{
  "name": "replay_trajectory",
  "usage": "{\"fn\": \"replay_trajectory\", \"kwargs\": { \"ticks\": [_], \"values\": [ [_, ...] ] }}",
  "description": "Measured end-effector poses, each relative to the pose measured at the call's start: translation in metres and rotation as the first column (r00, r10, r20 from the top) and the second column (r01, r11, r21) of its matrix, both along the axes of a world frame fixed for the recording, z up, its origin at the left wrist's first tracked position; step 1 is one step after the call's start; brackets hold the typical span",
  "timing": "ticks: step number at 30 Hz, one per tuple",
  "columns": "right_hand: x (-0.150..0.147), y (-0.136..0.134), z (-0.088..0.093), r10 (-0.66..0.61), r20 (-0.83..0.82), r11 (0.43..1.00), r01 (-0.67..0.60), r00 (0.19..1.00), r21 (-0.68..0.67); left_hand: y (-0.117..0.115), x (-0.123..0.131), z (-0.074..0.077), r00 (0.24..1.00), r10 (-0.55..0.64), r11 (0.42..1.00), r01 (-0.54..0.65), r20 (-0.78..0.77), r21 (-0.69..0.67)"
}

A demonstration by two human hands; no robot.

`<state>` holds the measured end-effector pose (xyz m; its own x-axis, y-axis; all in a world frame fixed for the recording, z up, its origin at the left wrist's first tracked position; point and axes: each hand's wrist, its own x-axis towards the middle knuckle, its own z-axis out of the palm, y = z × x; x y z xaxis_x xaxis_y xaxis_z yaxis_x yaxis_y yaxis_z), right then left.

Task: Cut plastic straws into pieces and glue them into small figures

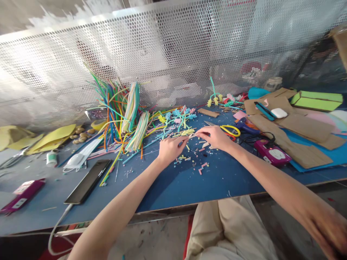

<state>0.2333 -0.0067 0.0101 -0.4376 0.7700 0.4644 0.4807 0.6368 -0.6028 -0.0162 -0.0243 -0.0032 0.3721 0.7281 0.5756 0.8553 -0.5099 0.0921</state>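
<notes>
- Thin pale piece (pixel 192 136): near frame centre, spanning the small gap between the fingertips of the two hands, above the bench (pixel 173 196).
- Left hand (pixel 170 150): thumb and fingers drawn together, grip clamped on the left end of the piece.
- Right hand (pixel 215 138): thumb and forefinger pinched, grip closed on the right end.
- Relative to grip: piece lies roughly crosswise in the frame; only its middle shows, both ends covered by fingers.
- Yellow fuzzy tuft (pixel 188 132): just above the left fingertips; cannot tell whether it is joined to the piece.
- Scissors (pixel 231 130): yellow handles right of the right hand, blade pointing toward upper left behind it.
- Cut bits (pixel 203 167): scattered on the bench below and between the hands.
- Blue flower clusters (pixel 179 115): just above the hands in the frame.
- Bundled fuzzy stems (pixel 130 108): left of centre, beyond the left hand.
- Phone (pixel 88 182): lower left, white cable attached.
- Cardboard pieces (pixel 306 131): right side, overlapping.
</notes>
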Motion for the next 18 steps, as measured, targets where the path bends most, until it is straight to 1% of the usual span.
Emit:
{"fn": "replay_trajectory", "kwargs": {
  "ticks": [4,7,11,15,18],
  "values": [
    [0.003,0.000,0.001,-0.053,-0.001,0.997,0.053,0.999,-0.058,-0.003,0.002,0.003,1.000,0.014,0.996,-0.013,0.011,-0.085],
    [0.007,0.001,0.001,-0.066,-0.008,0.996,0.065,0.998,-0.067,-0.003,0.003,0.005,0.999,0.036,0.993,-0.033,0.022,-0.113],
    [0.014,0.006,0.000,-0.067,-0.030,0.996,0.065,0.997,-0.058,-0.002,0.000,0.006,0.998,0.062,0.990,-0.059,0.023,-0.129],
    [0.021,0.010,0.001,-0.117,-0.018,0.993,0.116,0.993,-0.033,0.002,-0.004,0.003,0.998,0.066,0.989,-0.062,0.022,-0.138],
    [0.023,0.012,0.001,-0.146,-0.062,0.989,0.146,0.987,-0.005,0.004,-0.005,0.002,0.996,0.074,0.988,-0.068,0.041,-0.137]
  ]
}}
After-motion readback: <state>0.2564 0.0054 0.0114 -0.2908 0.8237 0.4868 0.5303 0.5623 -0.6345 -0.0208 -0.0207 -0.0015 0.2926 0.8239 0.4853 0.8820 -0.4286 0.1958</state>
